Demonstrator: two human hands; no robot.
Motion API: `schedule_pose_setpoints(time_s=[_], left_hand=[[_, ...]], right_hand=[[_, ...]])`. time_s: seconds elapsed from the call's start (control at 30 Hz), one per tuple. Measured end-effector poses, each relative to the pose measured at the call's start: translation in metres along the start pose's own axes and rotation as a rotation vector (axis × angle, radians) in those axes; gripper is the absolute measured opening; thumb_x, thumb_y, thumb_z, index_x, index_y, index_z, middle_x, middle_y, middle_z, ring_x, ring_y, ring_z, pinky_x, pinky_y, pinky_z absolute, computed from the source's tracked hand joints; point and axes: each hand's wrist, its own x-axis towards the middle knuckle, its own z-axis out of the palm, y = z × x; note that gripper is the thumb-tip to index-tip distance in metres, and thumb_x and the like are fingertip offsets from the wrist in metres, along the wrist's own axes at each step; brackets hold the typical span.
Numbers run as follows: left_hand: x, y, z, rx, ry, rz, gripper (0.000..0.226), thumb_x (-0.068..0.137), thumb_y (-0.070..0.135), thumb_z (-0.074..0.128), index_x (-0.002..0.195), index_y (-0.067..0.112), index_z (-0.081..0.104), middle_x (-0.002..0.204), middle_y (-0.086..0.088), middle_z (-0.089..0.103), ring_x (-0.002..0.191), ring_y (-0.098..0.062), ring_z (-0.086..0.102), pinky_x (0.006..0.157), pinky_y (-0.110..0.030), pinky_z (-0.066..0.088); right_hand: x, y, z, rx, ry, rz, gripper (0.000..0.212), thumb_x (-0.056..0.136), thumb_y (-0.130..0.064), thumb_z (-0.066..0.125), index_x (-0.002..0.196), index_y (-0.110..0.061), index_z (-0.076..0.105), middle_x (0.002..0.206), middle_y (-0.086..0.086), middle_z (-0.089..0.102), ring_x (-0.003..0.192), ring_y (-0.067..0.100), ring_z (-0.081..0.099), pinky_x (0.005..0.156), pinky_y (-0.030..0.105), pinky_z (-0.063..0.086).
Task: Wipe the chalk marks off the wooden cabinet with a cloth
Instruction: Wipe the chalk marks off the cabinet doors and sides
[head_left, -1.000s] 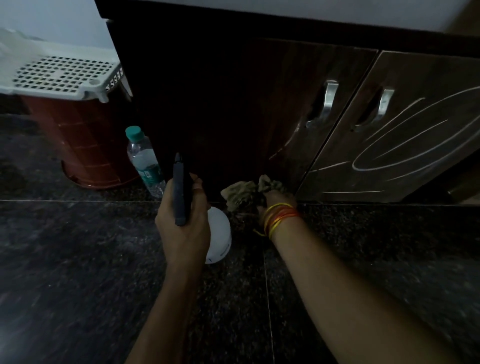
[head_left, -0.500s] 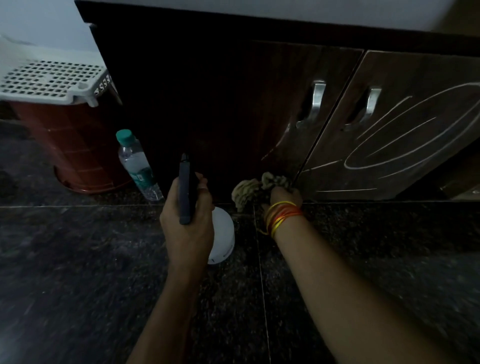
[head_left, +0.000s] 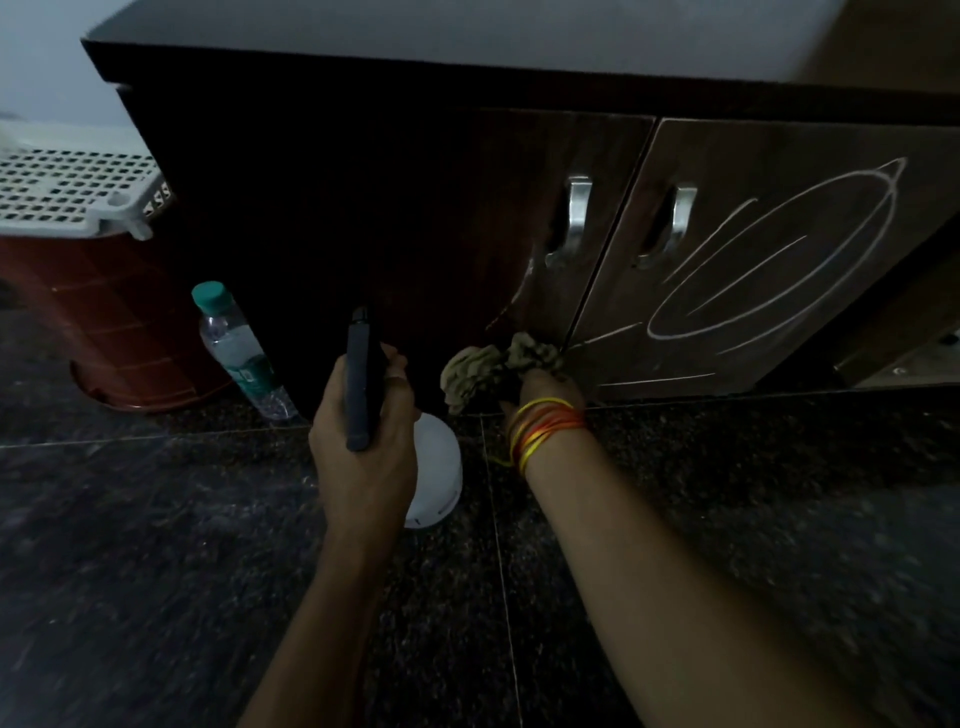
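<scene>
A dark wooden cabinet (head_left: 415, 197) with two doors and metal handles stands ahead. White chalk marks (head_left: 769, 265), an oval with lines through it, cover the right door; fainter strokes sit low on the left door. My right hand (head_left: 540, 389), thread bands on its wrist, presses a crumpled beige cloth (head_left: 493, 366) against the bottom of the left door near the seam. My left hand (head_left: 363, 431) grips the black trigger head of a white spray bottle (head_left: 436, 467), held just above the floor.
A clear water bottle (head_left: 239, 353) with a green cap leans by the cabinet's left corner. A red-brown basket (head_left: 104, 322) with a white perforated lid stands further left. The floor is dark speckled stone tile (head_left: 727, 519).
The cloth and my right hand have slid right along the base of the left door toward the seam. My view has shifted a little. The left hand keeps its grip on the sprayer.
</scene>
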Motion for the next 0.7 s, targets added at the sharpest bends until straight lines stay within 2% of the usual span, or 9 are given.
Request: schedule_pose_setpoints(time_s=[0.1,0.17,0.3,0.37,0.43,0.47,0.53,0.63,0.7], left_hand=[[-0.007,-0.004,-0.001,0.039,0.003,-0.021,0.023,0.101,0.015,0.048,0.116,0.002,0.059,0.091,-0.010,0.060,0.078,-0.007,0.058,0.063,-0.006,0.041],[-0.008,-0.006,-0.001,0.027,0.005,-0.052,0.024,0.101,0.015,0.048,0.117,0.001,0.059,0.089,-0.009,0.059,0.077,-0.004,0.057,0.061,-0.005,0.040],[-0.006,-0.003,-0.005,0.045,0.011,-0.022,0.025,0.101,0.013,0.047,0.113,-0.007,0.058,0.089,-0.012,0.058,0.074,-0.003,0.056,0.062,-0.005,0.039],[-0.004,0.000,-0.005,0.058,0.020,-0.007,0.023,0.101,0.012,0.047,0.110,-0.005,0.058,0.082,-0.008,0.056,0.070,-0.003,0.054,0.061,-0.007,0.039],[-0.002,0.002,-0.004,0.058,0.025,0.005,0.021,0.101,0.012,0.047,0.110,-0.003,0.059,0.081,-0.008,0.056,0.071,-0.006,0.055,0.061,-0.009,0.040],[-0.001,0.002,-0.003,0.055,0.022,0.013,0.022,0.101,0.011,0.048,0.112,-0.003,0.059,0.083,-0.010,0.057,0.074,-0.012,0.055,0.061,-0.008,0.040],[0.000,0.005,-0.003,0.050,0.017,0.020,0.024,0.100,0.011,0.048,0.116,-0.004,0.058,0.090,-0.013,0.058,0.078,-0.023,0.055,0.062,-0.006,0.041],[0.003,0.008,-0.002,0.044,0.015,0.023,0.025,0.100,0.011,0.048,0.118,-0.005,0.058,0.092,-0.016,0.058,0.077,-0.024,0.055,0.062,-0.006,0.041],[0.005,0.010,-0.003,0.034,0.014,0.027,0.026,0.101,0.012,0.048,0.119,-0.003,0.058,0.094,-0.017,0.060,0.080,-0.027,0.055,0.062,-0.006,0.041]], right_hand=[[-0.001,0.007,-0.009,-0.096,-0.005,0.117,0.037,0.098,-0.006,0.039,0.134,0.002,0.040,0.127,0.014,0.050,0.111,0.028,0.052,0.085,0.039,0.043],[-0.007,0.003,-0.006,-0.090,-0.025,0.114,0.033,0.098,-0.007,0.039,0.130,-0.003,0.045,0.121,0.018,0.056,0.103,0.034,0.056,0.080,0.039,0.045],[-0.010,-0.008,0.008,-0.094,-0.032,0.021,0.038,0.101,-0.010,0.029,0.138,-0.004,0.034,0.140,0.012,0.042,0.096,0.017,0.043,0.082,0.027,0.041],[-0.015,-0.017,0.013,-0.126,-0.052,-0.075,0.030,0.095,-0.003,0.042,0.124,-0.004,0.047,0.126,0.015,0.054,0.086,0.020,0.051,0.082,0.033,0.046],[-0.021,-0.024,0.022,-0.024,-0.027,-0.152,0.020,0.085,0.006,0.055,0.096,-0.010,0.056,0.089,0.013,0.061,0.069,0.022,0.054,0.079,0.045,0.049],[-0.021,-0.023,0.024,-0.010,0.003,-0.185,0.022,0.082,0.008,0.057,0.089,-0.013,0.055,0.078,0.009,0.058,0.068,0.024,0.055,0.078,0.046,0.050],[-0.018,-0.015,0.026,-0.056,0.051,-0.251,0.024,0.078,0.009,0.059,0.083,-0.014,0.056,0.077,0.008,0.059,0.077,0.030,0.060,0.081,0.048,0.052],[-0.013,0.001,0.022,-0.073,0.047,-0.249,0.031,0.074,0.014,0.059,0.099,-0.005,0.063,0.100,0.021,0.065,0.092,0.040,0.063,0.084,0.059,0.051],[-0.018,0.000,0.018,-0.085,0.035,-0.206,0.036,0.078,0.017,0.052,0.112,0.006,0.058,0.100,0.024,0.063,0.088,0.040,0.063,0.080,0.055,0.052]])
